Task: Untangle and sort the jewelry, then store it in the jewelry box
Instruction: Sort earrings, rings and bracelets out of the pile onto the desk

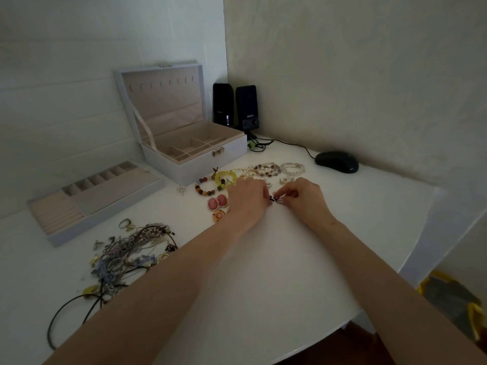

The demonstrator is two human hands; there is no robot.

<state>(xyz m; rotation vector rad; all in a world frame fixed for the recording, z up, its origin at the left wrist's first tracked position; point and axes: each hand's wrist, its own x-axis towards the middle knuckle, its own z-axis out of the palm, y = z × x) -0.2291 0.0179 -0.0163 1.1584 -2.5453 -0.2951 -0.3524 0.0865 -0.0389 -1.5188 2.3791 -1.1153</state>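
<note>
White table (290,259) in pale-walled corner, left hand (247,200), right hand (304,198), each grip pinching one dark trinket (274,198)

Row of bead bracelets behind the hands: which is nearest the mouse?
The clear-bead bracelet at the row's right end, closest to the black mouse; the brown-stone, pearl, yellow and wooden ones lie further left.

"edifier" on the right black speaker (247,108)
</note>
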